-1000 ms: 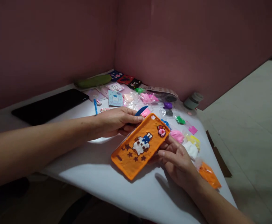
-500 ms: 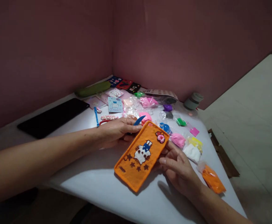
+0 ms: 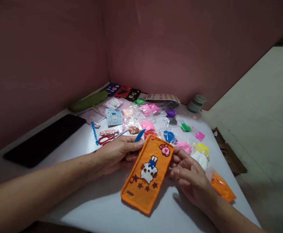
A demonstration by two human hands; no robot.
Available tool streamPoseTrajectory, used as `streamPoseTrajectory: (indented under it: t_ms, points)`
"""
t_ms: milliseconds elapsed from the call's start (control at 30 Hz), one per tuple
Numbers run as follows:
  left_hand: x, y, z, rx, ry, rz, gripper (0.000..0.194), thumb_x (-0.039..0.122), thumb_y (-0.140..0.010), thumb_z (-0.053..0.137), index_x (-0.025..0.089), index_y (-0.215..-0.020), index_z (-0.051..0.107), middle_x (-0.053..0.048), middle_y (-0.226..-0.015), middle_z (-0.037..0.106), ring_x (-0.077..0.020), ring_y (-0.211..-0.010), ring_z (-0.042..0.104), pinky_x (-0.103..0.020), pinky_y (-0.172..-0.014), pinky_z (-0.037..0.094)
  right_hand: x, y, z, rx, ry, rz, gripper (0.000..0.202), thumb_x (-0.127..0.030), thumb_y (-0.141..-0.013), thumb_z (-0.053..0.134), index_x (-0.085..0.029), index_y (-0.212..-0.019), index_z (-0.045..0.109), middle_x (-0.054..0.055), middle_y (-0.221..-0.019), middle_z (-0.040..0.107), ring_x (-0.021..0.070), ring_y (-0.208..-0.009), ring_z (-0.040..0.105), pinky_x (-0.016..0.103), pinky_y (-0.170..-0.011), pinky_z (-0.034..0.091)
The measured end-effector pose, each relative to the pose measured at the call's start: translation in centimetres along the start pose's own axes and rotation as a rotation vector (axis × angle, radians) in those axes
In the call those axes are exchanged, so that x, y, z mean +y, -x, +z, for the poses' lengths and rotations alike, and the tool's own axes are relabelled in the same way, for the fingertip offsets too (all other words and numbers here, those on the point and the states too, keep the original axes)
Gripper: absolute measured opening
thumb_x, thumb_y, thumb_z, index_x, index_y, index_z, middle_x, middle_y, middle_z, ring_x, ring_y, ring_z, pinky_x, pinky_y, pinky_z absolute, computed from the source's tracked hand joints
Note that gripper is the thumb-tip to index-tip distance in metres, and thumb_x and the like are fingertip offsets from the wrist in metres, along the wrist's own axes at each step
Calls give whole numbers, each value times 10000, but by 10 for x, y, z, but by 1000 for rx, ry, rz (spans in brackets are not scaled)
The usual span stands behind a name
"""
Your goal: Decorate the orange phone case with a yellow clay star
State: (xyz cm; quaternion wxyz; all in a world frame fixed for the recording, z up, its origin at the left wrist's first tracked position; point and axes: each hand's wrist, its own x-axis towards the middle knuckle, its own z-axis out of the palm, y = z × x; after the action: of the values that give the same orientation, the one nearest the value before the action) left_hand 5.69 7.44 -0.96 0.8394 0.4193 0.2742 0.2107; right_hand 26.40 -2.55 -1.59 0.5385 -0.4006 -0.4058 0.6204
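Note:
An orange phone-shaped panel (image 3: 143, 194) is held tilted above the white table, with a white cat in blue, brown stars and a pink flower on its face. My left hand (image 3: 122, 150) is closed at its upper left edge and also pinches a blue pointed tool (image 3: 139, 136). At the right edge, my right hand (image 3: 188, 170) has its fingers bent round the panel, some of them hidden behind it. Red-handled scissors (image 3: 106, 139) lie just beyond my left wrist, beside a blue stick tool (image 3: 94, 132).
Bags of coloured clay, such as orange (image 3: 222, 187) and pink (image 3: 147, 126), spread over the table (image 3: 102, 207). A black flat slab (image 3: 45, 139) lies left, a green pouch (image 3: 89, 101) behind it. A jar (image 3: 196, 103) stands near the pink wall.
The view has shifted, so the scissors show more fully. The orange panel sits slightly lower in view and is turned a little more upright. Both hands keep their hold.

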Motion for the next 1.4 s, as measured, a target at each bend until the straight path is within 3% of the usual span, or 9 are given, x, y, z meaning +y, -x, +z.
streamPoseTrajectory:
  t_ms: [300,400,500,600,867,1100,1167,1300,1400]
  points:
    - [9,0,-1,124,36,19,290,327,-810,746,143,-700,551,83,-494,337,-49,-454,178,-167,-432,161,-51,6,-29,178,512,-123,258,-314,-874,658,-303,-1130,628,40,-1048,679,220,-996,638,405,-892,529]
    - [12,0,0,156,44,31,275,301,-777,773,134,-707,565,71,-518,376,-44,-456,200,-157,-431,169,-70,19,-34,88,840,-39,314,-291,-814,738,-263,-1123,695,95,-1139,691,291,-1075,610,501,-998,454]
    - [14,0,0,176,44,32,261,296,-770,777,128,-716,585,75,-503,364,-42,-446,205,-152,-425,177,-68,28,-31,-175,1437,-17,491,-306,-854,660,-251,-1332,564,130,-1343,606,343,-1224,548,578,-1016,449]
    - [14,1,0,190,48,34,264,298,-783,768,134,-699,579,82,-482,341,-41,-433,197,-152,-415,179,-51,28,-29,-308,1702,-63,677,-263,-834,651,-184,-1462,411,184,-1502,459,385,-1381,404,617,-1054,419]
    - [14,1,-2,211,30,0,218,293,-863,705,117,-782,604,90,-498,361,-27,-405,260,-138,-389,228,-31,18,-31,-230,1693,-165,580,-338,-943,523,-135,-1462,361,210,-1417,535,337,-1315,496,555,-1026,477]
    - [11,1,-1,250,10,-28,172,288,-948,610,129,-883,613,45,-657,541,-45,-477,461,-151,-434,417,-43,18,-36,-188,1583,-286,606,-270,-806,705,-239,-1377,505,97,-1358,611,294,-1255,554,447,-1011,505]
    - [10,1,-2,257,9,-38,167,301,-962,583,138,-965,619,3,-798,616,-75,-563,544,-189,-483,481,-53,19,-40,-67,1538,-344,437,-255,-883,620,-268,-1315,558,59,-1277,666,243,-1169,617,397,-984,518]
    - [9,1,-6,242,15,-60,166,280,-951,605,114,-939,601,35,-726,571,-43,-476,470,-154,-414,405,-68,21,-51,364,1460,-466,195,-293,-983,484,-235,-1096,632,71,-1060,718,224,-987,675,383,-879,534]
    - [7,1,-5,223,21,-71,194,289,-925,633,142,-802,603,60,-588,476,-45,-439,377,-147,-393,329,-76,21,-54,419,1455,-400,189,-296,-986,466,-228,-1021,640,50,-952,724,209,-876,692,332,-767,541]
